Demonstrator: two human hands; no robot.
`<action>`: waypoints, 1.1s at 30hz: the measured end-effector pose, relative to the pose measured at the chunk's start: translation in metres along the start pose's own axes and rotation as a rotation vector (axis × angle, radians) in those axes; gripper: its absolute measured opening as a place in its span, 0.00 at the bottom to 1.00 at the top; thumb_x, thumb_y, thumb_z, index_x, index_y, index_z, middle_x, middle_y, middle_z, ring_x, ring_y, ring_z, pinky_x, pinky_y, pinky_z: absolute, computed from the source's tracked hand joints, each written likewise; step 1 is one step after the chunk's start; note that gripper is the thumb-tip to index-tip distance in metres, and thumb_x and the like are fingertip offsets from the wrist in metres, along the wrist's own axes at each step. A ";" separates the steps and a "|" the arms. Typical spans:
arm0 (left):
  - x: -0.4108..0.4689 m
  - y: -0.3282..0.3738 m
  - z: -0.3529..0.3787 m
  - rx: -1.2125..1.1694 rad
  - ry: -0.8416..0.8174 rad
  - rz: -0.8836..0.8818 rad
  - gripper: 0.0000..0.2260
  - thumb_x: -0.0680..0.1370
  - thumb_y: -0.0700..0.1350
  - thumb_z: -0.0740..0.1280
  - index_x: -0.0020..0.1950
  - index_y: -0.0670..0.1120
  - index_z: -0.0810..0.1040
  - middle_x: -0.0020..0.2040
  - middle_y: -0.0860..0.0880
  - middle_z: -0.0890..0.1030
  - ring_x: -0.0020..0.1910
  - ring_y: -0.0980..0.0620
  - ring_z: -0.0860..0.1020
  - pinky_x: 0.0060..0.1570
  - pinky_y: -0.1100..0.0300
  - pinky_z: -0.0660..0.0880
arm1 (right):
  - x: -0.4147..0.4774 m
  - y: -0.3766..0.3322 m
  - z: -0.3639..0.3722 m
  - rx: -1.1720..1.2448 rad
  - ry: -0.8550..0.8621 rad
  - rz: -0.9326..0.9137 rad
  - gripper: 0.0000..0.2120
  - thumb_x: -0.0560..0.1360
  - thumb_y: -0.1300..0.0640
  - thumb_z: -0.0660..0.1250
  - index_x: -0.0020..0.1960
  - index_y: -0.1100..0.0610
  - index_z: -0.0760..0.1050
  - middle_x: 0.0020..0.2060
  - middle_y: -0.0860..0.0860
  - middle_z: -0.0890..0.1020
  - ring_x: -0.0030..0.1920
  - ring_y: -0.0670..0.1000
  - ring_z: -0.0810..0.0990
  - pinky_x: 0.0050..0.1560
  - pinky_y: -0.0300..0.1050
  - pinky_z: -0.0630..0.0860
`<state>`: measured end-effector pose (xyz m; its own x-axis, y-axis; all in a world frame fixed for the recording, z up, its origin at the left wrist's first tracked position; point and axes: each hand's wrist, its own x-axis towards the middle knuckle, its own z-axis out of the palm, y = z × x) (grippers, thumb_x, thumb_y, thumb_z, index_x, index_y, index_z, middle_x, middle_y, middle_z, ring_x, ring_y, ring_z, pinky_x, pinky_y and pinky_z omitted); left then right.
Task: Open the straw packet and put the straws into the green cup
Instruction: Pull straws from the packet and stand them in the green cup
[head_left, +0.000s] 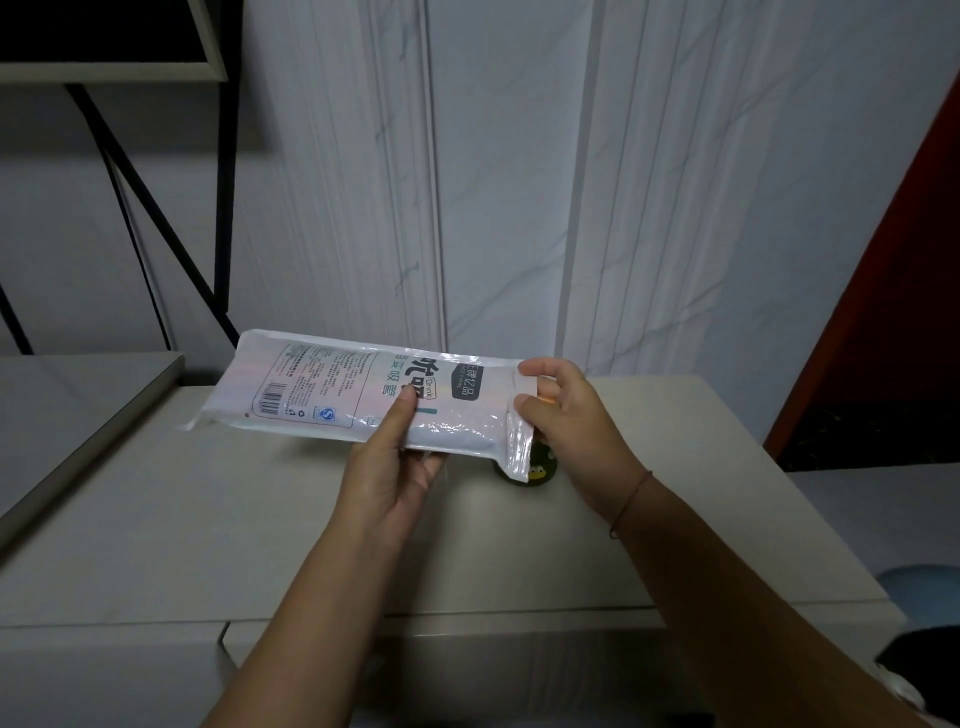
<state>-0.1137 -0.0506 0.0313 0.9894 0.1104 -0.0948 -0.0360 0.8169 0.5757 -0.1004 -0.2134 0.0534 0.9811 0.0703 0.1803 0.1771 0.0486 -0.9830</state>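
Note:
A long white straw packet (332, 387) with printed text and a barcode is held level above the table, its length running left to right. My left hand (389, 462) grips it from below near the middle, thumb on top. My right hand (566, 415) pinches the packet's right end, where the plastic flap hangs down. The green cup (540, 465) stands on the table just under that end; only a small part of its dark green side with a yellow mark shows, the rest hidden by the packet and my right hand.
The pale table top (208, 519) runs to a front edge near me and a right edge by a red panel (893, 291). A lower grey shelf (62, 405) lies at the left. A black metal frame (223, 197) stands against the marble wall.

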 end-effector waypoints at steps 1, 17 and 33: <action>0.000 0.000 0.000 0.003 0.001 0.000 0.13 0.75 0.38 0.68 0.59 0.47 0.76 0.54 0.44 0.84 0.53 0.46 0.83 0.53 0.41 0.78 | 0.000 -0.001 -0.001 -0.003 -0.007 -0.004 0.12 0.75 0.66 0.63 0.56 0.54 0.70 0.45 0.47 0.81 0.41 0.47 0.82 0.37 0.37 0.79; 0.009 0.029 -0.015 -0.109 0.110 0.080 0.19 0.74 0.37 0.69 0.64 0.47 0.73 0.53 0.45 0.85 0.52 0.46 0.83 0.52 0.41 0.78 | 0.010 -0.010 -0.033 0.261 0.117 0.059 0.04 0.73 0.68 0.67 0.43 0.62 0.78 0.31 0.54 0.81 0.29 0.44 0.80 0.35 0.33 0.78; 0.010 0.016 -0.012 -0.236 0.173 -0.009 0.24 0.68 0.38 0.72 0.64 0.47 0.74 0.53 0.44 0.85 0.53 0.44 0.83 0.49 0.39 0.78 | 0.019 -0.010 -0.031 0.508 0.101 0.084 0.05 0.76 0.66 0.64 0.44 0.66 0.78 0.31 0.53 0.74 0.27 0.43 0.74 0.28 0.33 0.72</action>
<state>-0.1065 -0.0292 0.0298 0.9516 0.1811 -0.2481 -0.0794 0.9253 0.3709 -0.0810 -0.2439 0.0659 0.9974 -0.0009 0.0726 0.0623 0.5254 -0.8486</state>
